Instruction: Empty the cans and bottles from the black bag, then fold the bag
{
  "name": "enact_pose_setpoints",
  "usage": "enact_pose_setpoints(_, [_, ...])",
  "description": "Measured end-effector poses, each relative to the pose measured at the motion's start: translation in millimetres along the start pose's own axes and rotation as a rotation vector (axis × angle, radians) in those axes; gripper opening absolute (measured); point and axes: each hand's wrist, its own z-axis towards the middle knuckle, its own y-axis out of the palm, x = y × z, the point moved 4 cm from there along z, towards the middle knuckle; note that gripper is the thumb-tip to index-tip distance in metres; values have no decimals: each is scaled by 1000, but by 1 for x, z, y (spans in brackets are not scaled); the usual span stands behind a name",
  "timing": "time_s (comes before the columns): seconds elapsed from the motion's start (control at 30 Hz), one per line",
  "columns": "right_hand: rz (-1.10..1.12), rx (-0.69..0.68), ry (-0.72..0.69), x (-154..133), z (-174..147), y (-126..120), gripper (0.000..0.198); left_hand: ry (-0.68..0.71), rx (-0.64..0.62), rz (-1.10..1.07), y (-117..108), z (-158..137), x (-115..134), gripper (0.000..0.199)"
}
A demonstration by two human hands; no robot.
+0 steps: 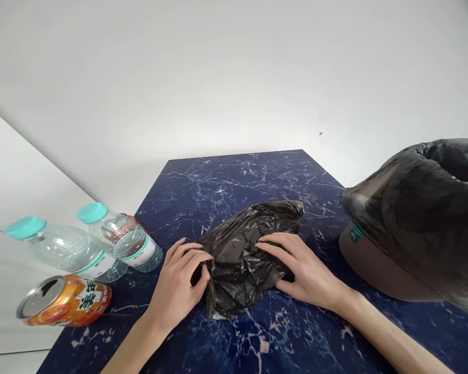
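Note:
A crumpled black plastic bag (242,249) lies on the dark blue marbled table in front of me. My left hand (183,275) is at the bag's left edge, its thumb and curled fingers closing on a bunched bit of the plastic. On the bag's right side rests my right hand (302,270), fingers apart and slightly bent, the fingertips touching the plastic and the thumb by its lower edge. Whether the right thumb has some plastic under it is hidden.
To the left stand two clear bottles with turquoise caps, a nearer one (119,236) and a farther-left one (66,249), with an opened orange can (70,301) before them. Another can shows partly behind. At right stands a brown bin (374,265) lined with a black bag (417,218).

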Motion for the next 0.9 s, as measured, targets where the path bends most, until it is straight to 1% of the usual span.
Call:
enact_pose_setpoints(0.1, [35,-25,-47,-12,3,-3,89,-7,32,-50,-2,2,4,19])
enact_pose_setpoints(0.27, [44,-57,-137,-30,6,-2,94,-167,45,-195,-7,2,1,18])
enact_pose_setpoints(0.33, [-1,-24,-177,-36,6,-1,92,-234,34,-285,-10,2,0,18])
enact_pose_setpoints(0.4, [-53,53,-200,-40,5,-1,89,-265,6,-413,-12,3,3,20])
enact_pose_setpoints(0.47, [-68,139,-199,-44,4,-3,87,-222,-8,-517,-16,5,9,20])
enact_pose_setpoints(0.5, [-50,166,-193,-46,3,-4,81,-175,-10,-553,-18,5,13,19])
enact_pose_setpoints(0.53, [-10,182,-181,-46,3,-5,72,-123,-16,-587,-20,5,17,17])
enact_pose_setpoints(0.57, [56,191,-157,-46,3,-7,62,-77,-23,-623,-21,5,20,20])
enact_pose_setpoints(0.6, [147,196,-122,-44,3,-8,52,-38,-30,-664,-21,3,22,29])
enact_pose_setpoints(0.67, [383,197,-12,-36,4,-12,39,6,-46,-746,-20,0,23,57])
enact_pose_setpoints(0.73, [622,177,122,-24,5,-12,33,-13,-95,-800,-12,-6,19,91])
enact_pose_setpoints(0.77, [724,153,182,-18,5,-11,31,-46,-129,-808,-7,-8,16,106])
enact_pose_setpoints(0.8, [813,127,235,-13,5,-9,31,-91,-166,-804,0,-11,13,118])
enact_pose_setpoints(0.83, [890,104,279,-9,4,-8,32,-140,-191,-797,8,-14,9,126])
enact_pose_setpoints(0.9, [982,56,333,-5,3,-4,36,-210,-191,-775,21,-17,2,130])
